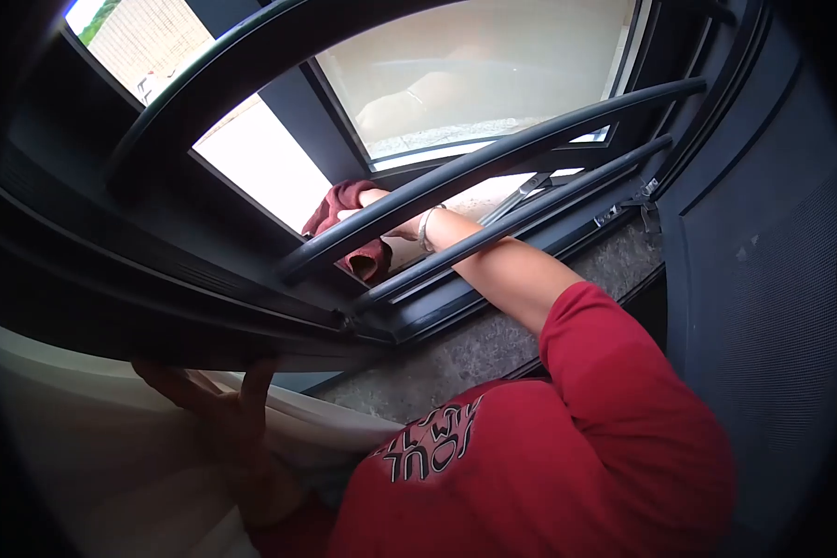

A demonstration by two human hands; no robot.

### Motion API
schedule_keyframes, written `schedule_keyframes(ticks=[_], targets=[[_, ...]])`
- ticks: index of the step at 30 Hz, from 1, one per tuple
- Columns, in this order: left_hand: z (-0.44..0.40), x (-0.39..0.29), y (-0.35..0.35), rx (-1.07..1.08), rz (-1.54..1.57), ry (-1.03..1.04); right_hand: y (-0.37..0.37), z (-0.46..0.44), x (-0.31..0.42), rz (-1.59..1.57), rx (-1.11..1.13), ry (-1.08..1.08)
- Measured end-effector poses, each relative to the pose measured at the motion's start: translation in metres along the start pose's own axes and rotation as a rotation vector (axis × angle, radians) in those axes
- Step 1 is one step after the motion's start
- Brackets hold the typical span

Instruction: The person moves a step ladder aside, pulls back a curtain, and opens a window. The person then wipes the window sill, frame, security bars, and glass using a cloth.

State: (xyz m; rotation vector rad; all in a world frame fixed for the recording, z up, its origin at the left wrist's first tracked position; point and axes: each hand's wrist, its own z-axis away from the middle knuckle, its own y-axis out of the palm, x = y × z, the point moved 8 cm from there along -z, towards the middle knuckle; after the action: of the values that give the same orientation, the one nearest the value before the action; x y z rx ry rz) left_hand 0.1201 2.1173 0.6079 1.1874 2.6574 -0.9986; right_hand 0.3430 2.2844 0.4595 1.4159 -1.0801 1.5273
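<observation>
My right hand point(402, 223) reaches out between the dark curved bars point(493, 153) of the window, with a bracelet point(426, 229) on the wrist. It is closed on a dark red cloth point(337, 206), which bunches around the fingers and hangs beside the inner edge of the window frame point(251, 186). Part of this hand is hidden by a bar and the cloth. In shadow at the lower left, my left hand point(219, 395) has thumb and fingers spread against the underside of the dark frame. Its fingertips are hard to make out there.
A metal hinge arm point(628, 206) sits at the right end of the frame. Below runs a grey stone sill point(456, 363). A pale curtain point(93, 409) hangs at lower left, and a dark mesh panel point(772, 307) stands to the right. Glass point(484, 74) lies beyond the bars.
</observation>
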Motion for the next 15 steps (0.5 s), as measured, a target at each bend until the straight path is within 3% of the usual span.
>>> schedule_keyframes(ticks=[1,2,4,5,6,8,9,10,12,14,15], targets=[[-0.003,-0.001,-0.002,0.006,-0.009,0.002,0.004,0.0,0.0,-0.027,0.065,0.019],[-0.006,-0.006,0.0,0.016,-0.035,0.032,0.003,0.002,-0.003,-0.255,0.031,0.061],[-0.004,-0.008,0.004,0.03,-0.055,0.047,0.001,-0.005,-0.003,-0.508,0.077,-0.089],[-0.001,-0.005,0.002,0.032,-0.037,0.029,-0.005,-0.016,-0.019,-0.093,0.056,-0.09],[-0.003,-0.004,-0.001,0.039,-0.022,0.027,-0.003,-0.024,-0.025,0.007,0.072,-0.086],[-0.005,-0.004,0.0,0.047,-0.029,0.02,0.01,0.02,0.032,-0.539,0.161,-0.125],[-0.003,-0.004,0.001,0.065,-0.038,-0.001,0.006,0.013,0.017,-0.723,0.101,-0.073],[-0.001,-0.004,0.002,0.074,-0.022,0.003,0.001,0.009,0.011,-0.384,0.037,-0.112],[-0.005,0.006,-0.003,0.023,0.006,-0.013,0.009,0.01,-0.007,-0.429,0.068,0.012],[-0.003,0.013,-0.006,0.042,-0.046,0.021,0.013,0.026,-0.007,-0.844,0.136,-0.125],[-0.004,0.016,-0.007,0.054,-0.139,0.035,0.001,0.039,-0.012,-0.632,-0.033,-0.132]])
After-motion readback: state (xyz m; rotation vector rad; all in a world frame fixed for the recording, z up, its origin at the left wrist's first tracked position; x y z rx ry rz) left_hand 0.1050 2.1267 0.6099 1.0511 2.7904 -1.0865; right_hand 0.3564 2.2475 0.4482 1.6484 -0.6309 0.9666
